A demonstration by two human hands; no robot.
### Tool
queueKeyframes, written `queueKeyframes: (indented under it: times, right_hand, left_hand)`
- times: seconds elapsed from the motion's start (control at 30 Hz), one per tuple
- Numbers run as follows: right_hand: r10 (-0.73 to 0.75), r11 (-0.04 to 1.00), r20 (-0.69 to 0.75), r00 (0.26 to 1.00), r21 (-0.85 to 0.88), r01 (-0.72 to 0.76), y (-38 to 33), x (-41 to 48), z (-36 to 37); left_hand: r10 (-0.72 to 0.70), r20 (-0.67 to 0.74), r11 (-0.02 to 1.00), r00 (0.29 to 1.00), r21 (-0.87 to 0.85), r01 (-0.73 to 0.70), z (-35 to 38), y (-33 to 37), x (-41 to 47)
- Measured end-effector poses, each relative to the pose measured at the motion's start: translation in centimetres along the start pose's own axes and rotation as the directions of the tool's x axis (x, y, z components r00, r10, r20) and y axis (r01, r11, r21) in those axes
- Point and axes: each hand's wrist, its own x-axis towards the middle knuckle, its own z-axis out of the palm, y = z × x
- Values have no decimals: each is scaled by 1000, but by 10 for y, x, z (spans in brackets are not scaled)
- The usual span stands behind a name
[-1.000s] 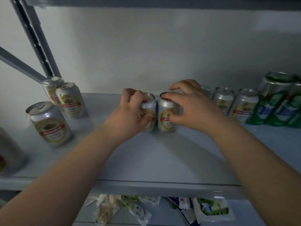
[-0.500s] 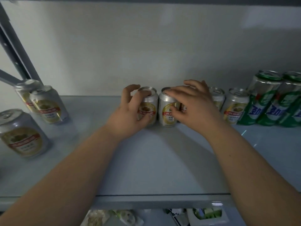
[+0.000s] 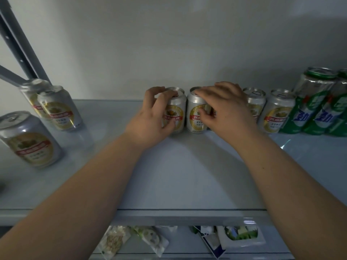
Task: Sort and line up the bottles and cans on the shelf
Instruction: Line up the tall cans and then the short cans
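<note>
"Gripping one can per hand, is that how you read it?"

"Yes. The left hand (image 3: 152, 119) is curled round a silver can (image 3: 177, 111) with a yellow-and-red label, fingers over the rim, thumb low on the front. The right hand (image 3: 227, 109) holds the twin can (image 3: 195, 114), fingers draped over its top and thumb pressed on the label."

"Position of the pair?"

"Both upright, side by side, touching or very nearly so. They stand at the back of the shelf (image 3: 178, 175), close to the wall (image 3: 169, 44), about mid-width."

"Neighbours?"

"To the right, in the same back row, are two more silver cans (image 3: 277, 113). Whatever stands directly behind the right hand is hidden. Past those are tall green cans (image 3: 311, 104) with white-and-blue lettering, packed together at the frame's edge."

"And left?"

"Three loose silver cans (image 3: 28, 139), well apart from the row. Two stand together near the back and one stands alone nearer the front."

"Surface?"

"A pale grey-blue board, smooth and slightly glossy. The cans leave faint reflections on it, and the arms cast soft shadows."

"Room?"

"Dim. The wall is plain off-white. A grey perforated upright (image 3: 18, 44) with a diagonal brace runs up the left side. Below the front lip, snack packets (image 3: 116, 239) lie on a lower level."
</note>
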Motion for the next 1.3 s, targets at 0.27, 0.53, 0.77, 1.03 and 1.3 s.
queueKeyframes:
  times: [0.27,0.53,0.77,1.03,1.3]
  right_hand:
    - [-5,1000,45,999,-27,6,-15,-3,-1]
    - [-116,993,88,989,-22,119,-43,-6,2]
    - [-222,973,156,963,106,207,-75,-15,-5]
    - [-513,842,261,818,339,420,-150,-12,-20]
    - [-564,779,310,765,506,370,-230,12,0]
  left_hand:
    - [14,-8,976,1000,215,-12,-2,5,-2]
    - [-120,22,870,993,483,95,-26,24,-14]
    - [-263,-59,742,963,625,241,-65,59,-72]
    - [-428,-174,600,887,679,423,-138,88,-151]
    - [-586,-349,497,731,559,664,-205,73,-203]
